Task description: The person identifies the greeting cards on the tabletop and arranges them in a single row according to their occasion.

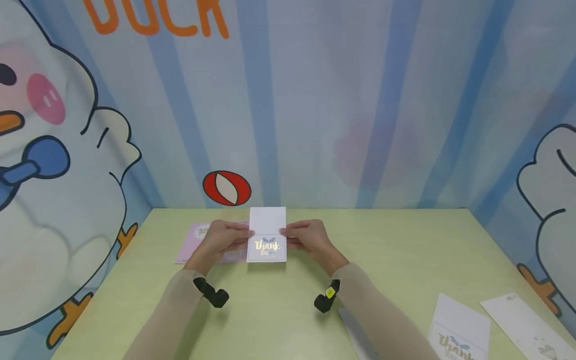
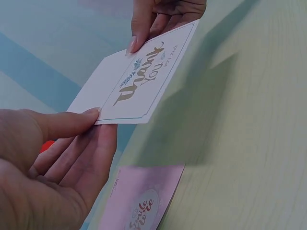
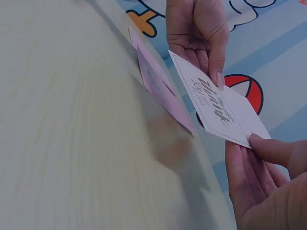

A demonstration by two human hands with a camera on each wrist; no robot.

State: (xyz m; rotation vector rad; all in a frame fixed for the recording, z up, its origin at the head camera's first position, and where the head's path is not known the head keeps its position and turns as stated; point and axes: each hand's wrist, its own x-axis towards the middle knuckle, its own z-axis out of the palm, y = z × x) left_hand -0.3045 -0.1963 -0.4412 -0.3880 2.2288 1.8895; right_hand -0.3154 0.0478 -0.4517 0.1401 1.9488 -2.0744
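A white thank-you card, unfolded with a crease across its middle, is held up above the table. Gold "Thank You" lettering and a blue leaf design fill its lower panel; the upper panel is blank. My left hand pinches the card's left edge near the crease, thumb on top and fingers beneath. On the opposite edge my right hand pinches it the same way. Behind the left hand a pink card with a pale oval label lies on the table, partly covered by that hand and the white card.
At the front right of the table lie another thank-you card and a cream card or envelope with a small print. A greyish flat piece shows partly beneath the right forearm. A cartoon-printed backdrop rises behind the table.
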